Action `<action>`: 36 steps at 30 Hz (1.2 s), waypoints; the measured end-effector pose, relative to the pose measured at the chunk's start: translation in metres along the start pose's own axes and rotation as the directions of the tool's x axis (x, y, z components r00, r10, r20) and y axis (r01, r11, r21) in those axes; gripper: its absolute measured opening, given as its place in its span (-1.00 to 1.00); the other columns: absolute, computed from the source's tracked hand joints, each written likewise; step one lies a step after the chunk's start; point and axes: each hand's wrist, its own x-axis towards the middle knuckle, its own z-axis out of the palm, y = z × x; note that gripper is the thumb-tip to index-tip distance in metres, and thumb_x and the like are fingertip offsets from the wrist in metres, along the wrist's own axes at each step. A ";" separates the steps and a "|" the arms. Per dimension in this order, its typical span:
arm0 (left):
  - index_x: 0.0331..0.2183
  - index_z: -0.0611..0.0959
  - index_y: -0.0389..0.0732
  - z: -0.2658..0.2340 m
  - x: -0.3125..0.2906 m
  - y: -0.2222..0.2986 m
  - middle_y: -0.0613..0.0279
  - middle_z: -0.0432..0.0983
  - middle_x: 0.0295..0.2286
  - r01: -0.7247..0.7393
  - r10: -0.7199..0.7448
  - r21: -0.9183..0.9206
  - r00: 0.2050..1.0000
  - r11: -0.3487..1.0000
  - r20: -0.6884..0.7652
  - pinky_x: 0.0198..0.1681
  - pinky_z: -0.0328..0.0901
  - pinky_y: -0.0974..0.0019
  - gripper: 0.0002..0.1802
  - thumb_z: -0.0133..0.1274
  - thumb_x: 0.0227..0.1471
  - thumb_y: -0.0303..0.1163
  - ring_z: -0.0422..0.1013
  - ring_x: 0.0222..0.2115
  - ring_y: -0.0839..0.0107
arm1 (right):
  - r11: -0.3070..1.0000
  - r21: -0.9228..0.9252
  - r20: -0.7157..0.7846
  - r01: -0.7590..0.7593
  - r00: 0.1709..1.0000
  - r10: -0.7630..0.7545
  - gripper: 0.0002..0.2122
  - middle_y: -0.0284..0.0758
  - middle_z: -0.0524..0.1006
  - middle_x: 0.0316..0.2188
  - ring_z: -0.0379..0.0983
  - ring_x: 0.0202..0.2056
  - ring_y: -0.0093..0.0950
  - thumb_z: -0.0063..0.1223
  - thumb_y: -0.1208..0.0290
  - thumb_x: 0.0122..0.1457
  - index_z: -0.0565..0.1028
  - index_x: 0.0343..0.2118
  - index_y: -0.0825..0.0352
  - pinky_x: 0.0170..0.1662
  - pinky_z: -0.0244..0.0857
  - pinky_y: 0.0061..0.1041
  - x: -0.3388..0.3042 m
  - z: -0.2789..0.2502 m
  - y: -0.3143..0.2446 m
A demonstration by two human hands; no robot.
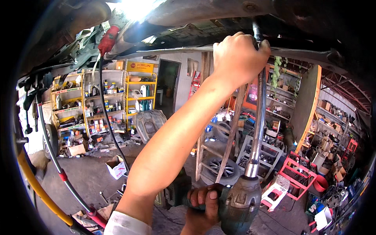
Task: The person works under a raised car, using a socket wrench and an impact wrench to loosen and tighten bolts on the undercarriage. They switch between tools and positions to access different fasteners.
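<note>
Overhead is the grimy underside of a vehicle (227, 11). My left hand (239, 58) is raised close below it, closed around the upper part of a long metal extension bar (258, 133). The bar runs down, nearly upright, into the nose of an impact wrench (239, 205). Lower down, my right hand (203, 209) grips the wrench's handle, its fingers wrapped round it. The bar's top end goes up into shadow at the underside; whether it sits on a fastener cannot be made out.
A red-handled lamp (109, 40) with a hanging black cable glows at upper left. Yellow shelves (141, 83) of bottles stand behind. A wooden ladder (235, 129), a wheel (221, 168), a white stool (276, 192) and a red metal frame (299, 176) occupy the right side.
</note>
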 end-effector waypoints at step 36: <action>-0.46 0.55 -0.31 0.020 -0.005 -0.003 -0.06 0.48 -0.38 0.001 -0.001 0.137 1.000 0.991 0.003 -0.13 0.27 0.05 -0.43 -0.21 0.19 0.05 0.40 -0.22 -0.03 | 0.974 0.159 0.157 -0.159 0.978 0.134 -0.86 -0.49 0.26 -0.62 0.18 -0.58 -0.58 -0.03 0.26 0.24 0.37 -0.36 0.20 -0.32 0.12 -0.39 0.032 -0.006 0.014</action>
